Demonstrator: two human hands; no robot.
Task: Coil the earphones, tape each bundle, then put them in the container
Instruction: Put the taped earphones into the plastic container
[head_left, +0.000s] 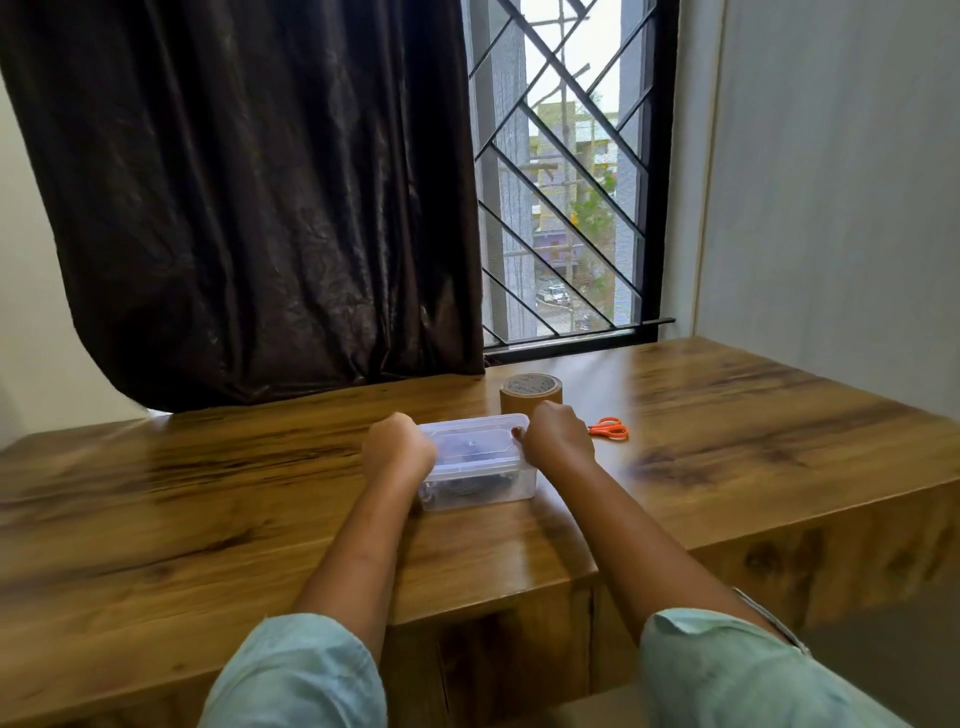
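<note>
On brown wood-grain table (208, 509): clear rectangular plastic container (522, 483) w/ lid on, prob. closing step. Left hand (397, 449) curled over its left end, right hand (556, 441) curled on right end, thumb at lid corner; container clamped btwn both, touching. Risk: uneven press popping lid off one side, or skidding box on glossy top. Behind: brown tape roll (531, 395). Just right: small orange-handled scissors (609, 428). Inside, thru wall: dark coiled earphone bundles (460, 486).
</note>
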